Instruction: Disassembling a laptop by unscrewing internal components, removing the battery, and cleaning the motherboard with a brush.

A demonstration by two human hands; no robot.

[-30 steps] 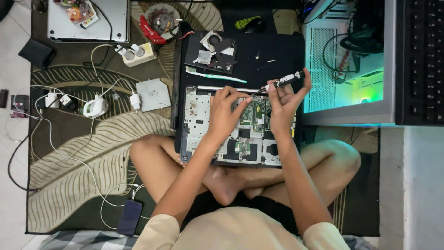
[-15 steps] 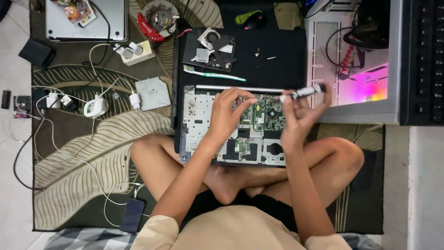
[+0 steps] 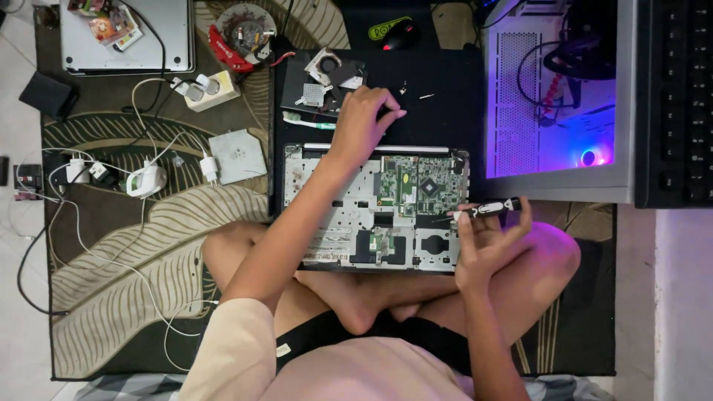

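- Two bare hands work over an opened laptop [image 3: 349, 215] that lies on the dark mat [image 3: 453, 104] in front of the crossed legs.
- The right hand [image 3: 486, 241] is closed around a black and white screwdriver [image 3: 486, 209], just at the right edge of the laptop, beside the green circuit board [image 3: 412, 186].
- The left hand [image 3: 368, 119] holds nothing; its loosely bent fingers reach onto the mat above the laptop, near small screws [image 3: 416, 93] and a removed fan part [image 3: 323, 78].
- A lit computer case [image 3: 557, 104] stands at the right.
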